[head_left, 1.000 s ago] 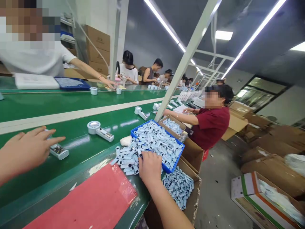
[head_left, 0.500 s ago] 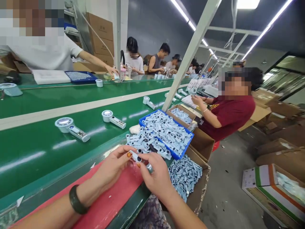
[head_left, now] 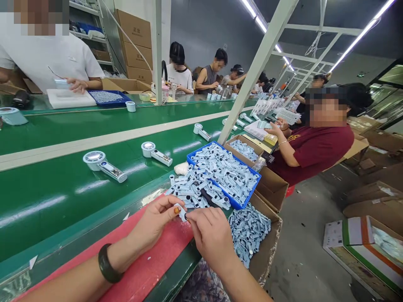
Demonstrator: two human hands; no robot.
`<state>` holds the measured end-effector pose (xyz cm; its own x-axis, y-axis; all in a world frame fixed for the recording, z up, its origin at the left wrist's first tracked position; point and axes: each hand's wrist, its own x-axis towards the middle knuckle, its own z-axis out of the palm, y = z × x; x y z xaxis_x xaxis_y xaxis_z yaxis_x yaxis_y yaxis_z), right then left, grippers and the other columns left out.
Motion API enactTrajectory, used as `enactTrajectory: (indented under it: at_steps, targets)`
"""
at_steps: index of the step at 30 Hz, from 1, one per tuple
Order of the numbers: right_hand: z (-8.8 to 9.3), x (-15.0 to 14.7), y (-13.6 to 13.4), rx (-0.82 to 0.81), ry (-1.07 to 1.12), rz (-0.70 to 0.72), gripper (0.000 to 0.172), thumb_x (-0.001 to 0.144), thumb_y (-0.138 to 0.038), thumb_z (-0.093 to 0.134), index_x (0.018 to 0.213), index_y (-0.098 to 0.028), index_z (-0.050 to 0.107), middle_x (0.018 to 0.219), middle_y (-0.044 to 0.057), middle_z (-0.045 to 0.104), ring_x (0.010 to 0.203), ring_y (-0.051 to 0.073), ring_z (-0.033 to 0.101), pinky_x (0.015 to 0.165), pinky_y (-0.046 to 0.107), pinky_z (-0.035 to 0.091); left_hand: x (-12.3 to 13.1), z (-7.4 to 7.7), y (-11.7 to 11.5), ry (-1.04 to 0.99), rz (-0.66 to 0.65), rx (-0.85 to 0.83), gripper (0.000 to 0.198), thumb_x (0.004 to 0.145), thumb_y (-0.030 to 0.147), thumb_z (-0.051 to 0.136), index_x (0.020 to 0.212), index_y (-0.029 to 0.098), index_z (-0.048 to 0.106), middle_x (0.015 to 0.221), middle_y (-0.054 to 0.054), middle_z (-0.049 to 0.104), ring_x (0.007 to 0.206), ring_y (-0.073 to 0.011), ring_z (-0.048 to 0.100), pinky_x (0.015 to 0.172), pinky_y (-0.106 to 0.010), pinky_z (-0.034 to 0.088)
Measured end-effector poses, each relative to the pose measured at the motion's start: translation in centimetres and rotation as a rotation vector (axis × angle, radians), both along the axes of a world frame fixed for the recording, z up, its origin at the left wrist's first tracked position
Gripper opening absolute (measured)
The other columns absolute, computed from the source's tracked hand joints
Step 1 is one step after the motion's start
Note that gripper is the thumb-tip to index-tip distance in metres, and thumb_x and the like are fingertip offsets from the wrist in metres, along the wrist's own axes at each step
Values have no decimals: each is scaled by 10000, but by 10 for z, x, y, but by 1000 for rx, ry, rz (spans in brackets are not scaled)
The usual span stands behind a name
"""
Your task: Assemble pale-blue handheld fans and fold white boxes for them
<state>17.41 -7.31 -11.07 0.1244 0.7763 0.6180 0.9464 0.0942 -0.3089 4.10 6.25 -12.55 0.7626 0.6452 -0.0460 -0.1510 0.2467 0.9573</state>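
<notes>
A small light-blue plastic handle piece (head_left: 181,212) with a dark spot is pinched between the thumb and fingers of my left hand (head_left: 157,222). The fingers of my right hand (head_left: 211,230) are closed at the piece's dark end; whether a smaller bit sits between those fingertips is hidden. Both hands are over a red mat (head_left: 135,256) on the bench. Just beyond them lies a loose heap of similar light-blue pieces (head_left: 185,188). More of these pieces fill a blue tray (head_left: 191,158) behind the heap.
A cardboard box (head_left: 273,243) of light-blue pieces stands right of my hands. Magnifiers with handles, such as the nearest magnifier (head_left: 105,165), lie on the green conveyor (head_left: 56,188). A slanted white post (head_left: 252,79) rises beyond the tray. A co-worker in a red shirt (head_left: 321,147) sits to the right.
My right hand's fingers have closed in on the piece's dark end, and the piece has tilted. The view has shifted slightly. The co-worker across the belt has drawn back an outstretched arm.
</notes>
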Motion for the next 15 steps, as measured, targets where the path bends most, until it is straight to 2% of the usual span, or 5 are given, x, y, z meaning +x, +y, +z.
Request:
enactTrajectory:
  at_steps: [3,6,12,15]
  targets:
    - [2,-2,1,-19,-109,-28,119,1039,-175,509,969,-200,602,875,31,702,796,196,592,739,348,333,-2,1,0,48,-13,54,329,834,509,782,923,196,731,890,-33,653,828,-172,560,768,-279,441]
    - [1,-4,1,-35,-112,-19,108,1021,-161,509,957,-197,588,870,33,685,795,200,582,740,347,333,-4,1,0,71,-23,77,330,844,515,763,924,198,717,885,-29,654,822,-175,560,765,-284,430]
    - [-3,-3,-3,-31,189,29,104,961,-128,523,957,-212,585,912,19,691,844,180,610,760,308,388,-5,-1,-2,52,-47,78,349,855,518,745,991,197,720,902,-41,669,824,-181,571,774,-294,438]
    - [-3,-2,-6,-48,248,34,113,979,-146,530,980,-222,614,930,12,711,860,172,627,772,298,403,-4,0,-2,39,-51,66,349,850,518,748,986,197,720,909,-48,678,825,-187,579,772,-300,451]
